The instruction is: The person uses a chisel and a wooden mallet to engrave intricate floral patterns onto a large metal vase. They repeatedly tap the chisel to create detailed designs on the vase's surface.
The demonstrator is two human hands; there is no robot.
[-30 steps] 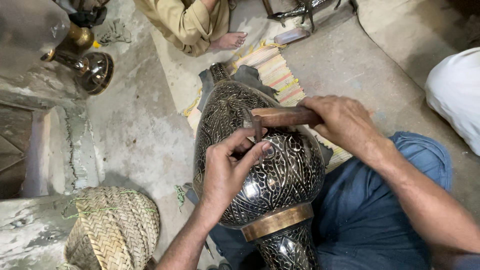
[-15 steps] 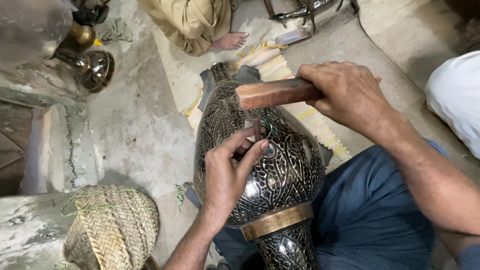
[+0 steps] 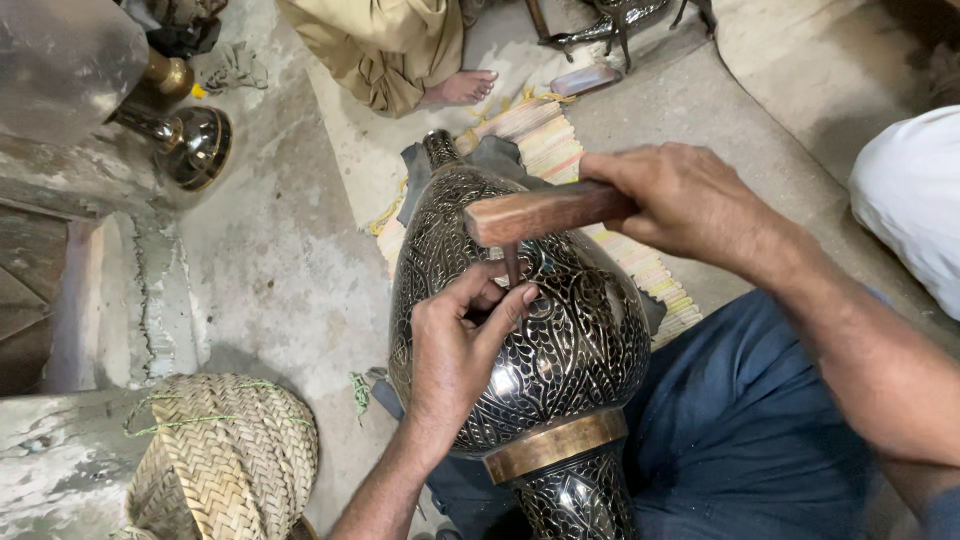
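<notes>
Rough concrete floor (image 3: 270,270) spreads below us in the head view, cracked and stained, with a striped woven mat (image 3: 560,140) laid across it. On the mat and across our lap lies a large engraved metal vase (image 3: 560,350), dark with silvery patterning and a brass band (image 3: 555,447) near its base; its narrow neck points away from us.

Our left hand (image 3: 455,350) rests on the vase's belly, fingers pinched around a thin chisel (image 3: 511,262) standing upright on the metal. Our right hand (image 3: 690,200) is wrapped tight around a wooden mallet (image 3: 540,213), whose block sits just above the chisel's top; whether they touch we cannot tell.

Open floor lies to the left of the vase. At the lower left edge sits a woven basket (image 3: 225,460), well apart from our hands. A brass vessel (image 3: 190,140) stands at the upper left. Another person's bare foot (image 3: 460,88) rests beyond the vase's neck, and a white sleeve (image 3: 910,200) crowds the right edge.
</notes>
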